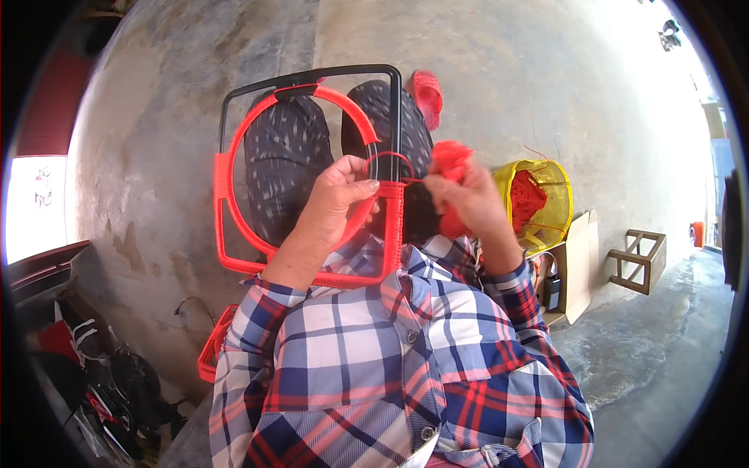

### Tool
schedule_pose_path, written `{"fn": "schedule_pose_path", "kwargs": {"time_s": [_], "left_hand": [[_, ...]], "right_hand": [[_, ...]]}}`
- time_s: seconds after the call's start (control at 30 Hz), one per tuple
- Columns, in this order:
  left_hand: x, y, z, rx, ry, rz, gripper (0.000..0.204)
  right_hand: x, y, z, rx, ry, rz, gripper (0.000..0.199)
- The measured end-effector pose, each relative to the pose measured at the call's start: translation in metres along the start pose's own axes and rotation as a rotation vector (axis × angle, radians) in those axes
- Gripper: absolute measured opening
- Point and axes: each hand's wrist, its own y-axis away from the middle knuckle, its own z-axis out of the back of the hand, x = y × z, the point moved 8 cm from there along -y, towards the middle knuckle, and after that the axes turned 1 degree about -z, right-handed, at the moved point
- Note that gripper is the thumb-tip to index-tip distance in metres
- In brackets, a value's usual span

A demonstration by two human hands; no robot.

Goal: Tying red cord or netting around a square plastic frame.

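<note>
On my lap lies a black rectangular frame (331, 72) with a round ring (253, 125) inside it. Red cord is wound tightly over the ring and the frame's lower part, while the frame's top and upper right side show bare black. My left hand (340, 199) is closed on the ring's right side, thumb on top, its fingers partly hidden. A loose loop of red cord (390, 154) arches across the bare section there. To the right, my right hand (472, 201), slightly blurred, grips a bundle of red cord (452, 158), part of which hangs below the fingers.
A yellow mesh basket (568, 195) holding red cord lies to my right, beside an open cardboard box (579, 269). Farther right is a small wooden stool (651, 261). A red slipper (427, 97) lies beyond my knees. Another red frame (209, 355) is at my left.
</note>
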Motion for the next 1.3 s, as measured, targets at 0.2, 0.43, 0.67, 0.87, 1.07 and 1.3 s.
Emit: {"fn": "schedule_pose_path", "kwargs": {"time_s": [0.2,0.43,0.67,0.87,1.07,1.3], "left_hand": [[0.006,-0.002,0.005,-0.007,0.04,0.034,0.017],[-0.012,0.004,-0.012,-0.119,-0.612,-0.316,0.026],[-0.015,-0.002,0.009,-0.267,-0.758,-0.31,0.043],[0.009,0.001,0.008,-0.199,0.052,0.126,0.052],[0.009,0.0,0.007,-0.224,0.121,0.078,0.035],[-0.058,0.04,-0.02,-0.329,-0.836,-0.845,0.023]], "right_hand": [[0.032,0.028,0.038,-0.216,-0.499,0.064,0.015],[0.08,0.041,-0.046,0.22,-0.495,0.034,0.024],[0.088,0.045,-0.048,0.639,0.119,0.292,0.03],[0.04,-0.01,-0.022,-0.001,1.184,0.331,0.03],[-0.007,-0.024,-0.028,0.127,0.032,0.117,0.034],[0.057,-0.012,-0.047,-0.157,0.736,0.577,0.045]]}}
